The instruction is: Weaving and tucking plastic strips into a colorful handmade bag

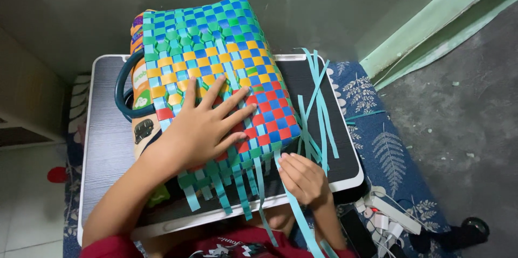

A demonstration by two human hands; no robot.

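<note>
A woven basket of blue, green, yellow and red plastic strips lies on its side on a small dark table. My left hand presses flat on the red and blue part of the weave, fingers spread. My right hand is at the basket's near edge, fingers closed on a light blue strip that runs down toward me. Several loose strip ends hang from the basket's near edge. A dark teal handle sticks out on the left.
Loose teal strips lie fanned on the table to the right of the basket. A blue leaf-patterned mat covers the floor on the right. A white power strip with plugs sits at the lower right. A green wall edge runs behind.
</note>
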